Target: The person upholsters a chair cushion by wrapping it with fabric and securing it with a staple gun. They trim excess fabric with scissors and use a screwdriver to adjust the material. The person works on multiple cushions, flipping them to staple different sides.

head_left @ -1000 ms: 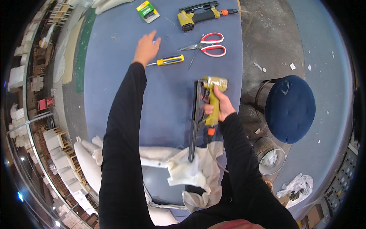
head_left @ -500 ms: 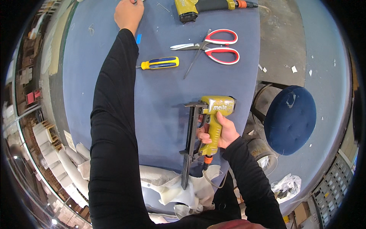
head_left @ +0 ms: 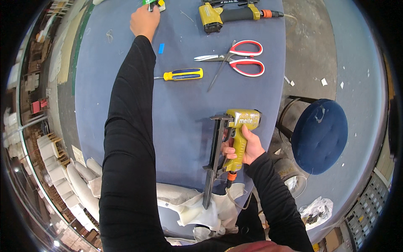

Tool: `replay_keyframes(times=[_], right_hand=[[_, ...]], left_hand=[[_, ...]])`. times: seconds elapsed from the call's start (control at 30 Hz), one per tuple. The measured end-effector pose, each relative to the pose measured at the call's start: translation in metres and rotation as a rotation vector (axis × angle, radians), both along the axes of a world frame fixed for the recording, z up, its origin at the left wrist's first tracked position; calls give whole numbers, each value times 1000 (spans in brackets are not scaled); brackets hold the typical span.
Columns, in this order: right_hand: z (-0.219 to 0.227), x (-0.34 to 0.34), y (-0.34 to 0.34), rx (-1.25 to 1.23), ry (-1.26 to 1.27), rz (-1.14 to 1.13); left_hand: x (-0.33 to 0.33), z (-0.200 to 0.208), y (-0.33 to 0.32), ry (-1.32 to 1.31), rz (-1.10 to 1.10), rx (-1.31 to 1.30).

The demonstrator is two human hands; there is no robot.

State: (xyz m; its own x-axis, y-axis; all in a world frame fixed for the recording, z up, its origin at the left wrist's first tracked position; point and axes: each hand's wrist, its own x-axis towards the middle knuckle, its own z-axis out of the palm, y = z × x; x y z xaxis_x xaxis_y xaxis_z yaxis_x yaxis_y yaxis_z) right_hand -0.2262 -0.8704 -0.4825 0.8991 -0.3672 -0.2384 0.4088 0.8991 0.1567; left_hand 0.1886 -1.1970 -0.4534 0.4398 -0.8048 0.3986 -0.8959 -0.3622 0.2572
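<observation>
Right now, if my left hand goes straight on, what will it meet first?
Probably the green-and-yellow box just ahead of the left hand; they may already touch, but depth is unclear.

The table [head_left: 176, 126] has a flat, blue-grey covering. Directly on its surface:

- Far right: one olive-and-black air gun [head_left: 237, 15] on its side, orange fitting pointing right.
- Below it: red-and-white scissors [head_left: 230, 58], blades directed left. A thin dark rod [head_left: 216, 77] crosses near their pivot.
- Left of the scissors and nearer the person: one yellow-and-blue screwdriver [head_left: 183, 74], shaft directed left.
- Beyond the screwdriver: a small blue strip [head_left: 161, 48].
- Far side: loose threads [head_left: 110, 36].
- Near side: crumpled pale fabric [head_left: 178, 194].
</observation>
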Motion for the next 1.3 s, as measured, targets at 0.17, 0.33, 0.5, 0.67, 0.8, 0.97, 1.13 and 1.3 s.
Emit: replay_keyframes(times=[0.17,0.33,0.5,0.67,0.8,0.97,1.13,1.3], right_hand=[[-3,0,1,29,-23,7],[-1,-1,-3,-5,-30,-19],[11,6,-9,76,29,4],[14,1,-8,31,259,-86],[-6,4,0,-32,206,-83],[5,11,2,-380,539,-222],[85,-40,33,-477,470,69],[229,-79,230,-505,-4,121]], left_hand=[[3,-6,-30,235,226,10],[-21,0,-38,451,327,-171],[-8,18,39,1081,253,-664],[-78,74,296,1412,332,-420],[-152,130,572,1061,428,-159],[-257,179,827,1191,638,-108],[-339,242,978,1695,781,-268],[-380,265,1058,1639,549,-409]])
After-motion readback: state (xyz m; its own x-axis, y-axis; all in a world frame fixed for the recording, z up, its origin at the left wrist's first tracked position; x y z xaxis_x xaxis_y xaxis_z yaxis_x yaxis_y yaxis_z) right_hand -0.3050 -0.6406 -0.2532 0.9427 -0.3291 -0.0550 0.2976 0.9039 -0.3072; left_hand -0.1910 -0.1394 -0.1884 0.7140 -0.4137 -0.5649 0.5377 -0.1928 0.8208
